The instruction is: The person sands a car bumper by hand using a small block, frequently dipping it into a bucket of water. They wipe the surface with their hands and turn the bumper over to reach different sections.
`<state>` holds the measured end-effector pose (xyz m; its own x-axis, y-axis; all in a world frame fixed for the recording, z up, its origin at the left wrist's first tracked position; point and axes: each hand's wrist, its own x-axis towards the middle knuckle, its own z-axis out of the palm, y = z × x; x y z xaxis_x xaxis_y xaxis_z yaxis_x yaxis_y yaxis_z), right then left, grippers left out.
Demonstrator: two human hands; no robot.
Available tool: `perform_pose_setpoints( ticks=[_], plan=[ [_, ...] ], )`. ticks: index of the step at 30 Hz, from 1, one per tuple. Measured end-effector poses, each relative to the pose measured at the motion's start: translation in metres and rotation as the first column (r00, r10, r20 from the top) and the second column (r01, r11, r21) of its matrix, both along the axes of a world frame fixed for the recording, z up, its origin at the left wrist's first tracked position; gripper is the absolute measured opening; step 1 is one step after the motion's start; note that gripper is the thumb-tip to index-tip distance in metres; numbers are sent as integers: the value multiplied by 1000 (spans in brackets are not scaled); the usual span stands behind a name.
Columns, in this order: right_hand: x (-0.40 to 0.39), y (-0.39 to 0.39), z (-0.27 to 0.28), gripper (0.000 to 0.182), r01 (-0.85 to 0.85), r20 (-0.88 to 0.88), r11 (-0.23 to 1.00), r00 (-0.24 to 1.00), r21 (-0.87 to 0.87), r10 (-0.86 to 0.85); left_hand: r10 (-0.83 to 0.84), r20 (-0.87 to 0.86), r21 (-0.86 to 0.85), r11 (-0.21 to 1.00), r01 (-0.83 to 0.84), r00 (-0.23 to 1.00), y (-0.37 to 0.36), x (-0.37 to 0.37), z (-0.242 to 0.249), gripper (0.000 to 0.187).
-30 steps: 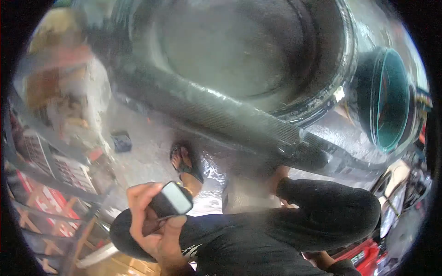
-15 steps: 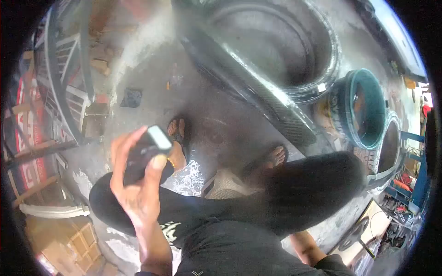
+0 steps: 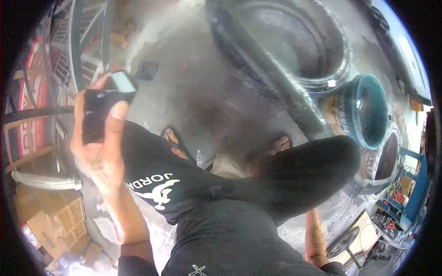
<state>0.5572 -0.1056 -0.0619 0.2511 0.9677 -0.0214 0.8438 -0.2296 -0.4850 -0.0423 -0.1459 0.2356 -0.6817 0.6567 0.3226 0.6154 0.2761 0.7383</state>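
Note:
My left hand [image 3: 102,138] is raised at the left, its fingers and thumb wrapped round a dark box-like object [image 3: 99,108] with a pale, light-coloured top face. The thumb lies along its near side. I cannot make out what the object is. My right forearm [image 3: 315,237] hangs down beside my right thigh, and the hand itself is hidden behind the leg. Between my legs, close to my feet, a light mesh-patterned item [image 3: 224,166] shows in part.
A long dark ribbed piece [image 3: 267,69] lies against a big tyre [image 3: 343,55] ahead. A teal bucket [image 3: 386,112] and another tyre [image 3: 391,156] stand at the right. Metal frames [image 3: 73,46] stand at the left, above cardboard boxes [image 3: 50,225].
My left hand has moved left and farther up the view with the dark object in it. The whole view has shifted a little, and more of my left trouser leg shows.

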Motion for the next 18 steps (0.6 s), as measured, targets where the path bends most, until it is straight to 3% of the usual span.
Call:
perform_pose_setpoints(
  ticks=[6,8,10,15,18],
  plan=[
    [-30,-89,-16,48,-10,82,974,996,-228,30,-40,250,-77,995,61,968,34,-21,-81,42],
    [-32,-92,-5,48,1,115,959,993,-283,33,42,262,-196,981,11,964,47,-27,-84,42],
    [-29,-86,5,49,-3,138,945,989,-326,51,-23,343,-96,994,59,939,53,-38,-86,45],
    [-16,-72,17,49,-18,178,922,980,-388,94,70,315,-211,978,-2,946,43,-32,-89,56],
    [-6,-60,14,50,-46,189,920,973,-389,128,91,284,-176,984,-42,955,44,-13,-87,57]
  ],
)
